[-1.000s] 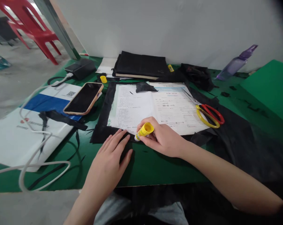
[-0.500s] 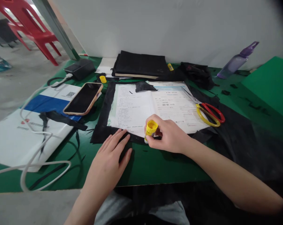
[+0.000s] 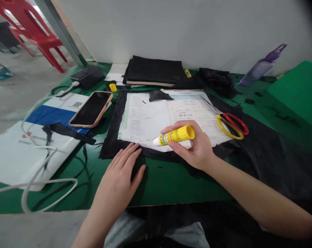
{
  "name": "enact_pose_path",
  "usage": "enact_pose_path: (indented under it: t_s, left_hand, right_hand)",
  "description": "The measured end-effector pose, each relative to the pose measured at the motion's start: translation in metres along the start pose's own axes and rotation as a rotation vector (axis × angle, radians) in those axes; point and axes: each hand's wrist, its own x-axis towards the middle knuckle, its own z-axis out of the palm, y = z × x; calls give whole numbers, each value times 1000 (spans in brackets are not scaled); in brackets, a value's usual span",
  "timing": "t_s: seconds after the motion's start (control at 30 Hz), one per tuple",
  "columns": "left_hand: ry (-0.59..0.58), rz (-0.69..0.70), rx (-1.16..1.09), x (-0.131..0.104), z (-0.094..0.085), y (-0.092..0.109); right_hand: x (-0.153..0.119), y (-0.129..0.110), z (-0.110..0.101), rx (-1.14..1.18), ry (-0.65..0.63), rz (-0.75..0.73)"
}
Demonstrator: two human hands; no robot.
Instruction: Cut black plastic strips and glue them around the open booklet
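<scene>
My right hand (image 3: 194, 148) grips a yellow glue stick (image 3: 175, 135), tilted so its white tip points left, over the lower edge of the printed paper sheet (image 3: 148, 120). My left hand (image 3: 122, 168) lies flat with fingers apart, fingertips on the black fabric (image 3: 110, 144) that borders the sheet. A small black scrap (image 3: 159, 95) rests at the sheet's top middle. Scissors (image 3: 230, 125) with one red and one yellow handle loop lie across its right side. The yellow glue cap (image 3: 112, 87) is beyond the sheet's upper left corner.
To the left are a phone (image 3: 91, 109), a white and blue booklet (image 3: 52, 137), a white cable (image 3: 29, 193) and a black adapter (image 3: 88, 76). A black-covered book (image 3: 154, 70) lies at the back. At right stand a purple bottle (image 3: 260, 69) and a green panel (image 3: 298, 93).
My right hand has turned the glue stick from nearly upright to a slant and raised its tip slightly leftward off the edge. My left hand has stayed in place.
</scene>
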Motion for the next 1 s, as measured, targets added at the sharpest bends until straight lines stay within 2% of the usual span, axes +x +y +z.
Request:
enact_pose_path:
  t_s: [0.2, 0.37, 0.63, 1.0]
  left_hand:
    - [-15, 2, 1, -1, 1, -1]
    - [-12, -8, -6, -1, -1, 1]
    - [-10, -7, 28, -1, 1, 0]
    - [-22, 17, 51, -1, 0, -1]
  right_hand:
    - [1, 8, 8, 10, -277, -27]
    - [4, 12, 12, 13, -390, 14]
    - [8, 15, 10, -18, -392, 120]
    - [9, 11, 7, -70, -455, 147]
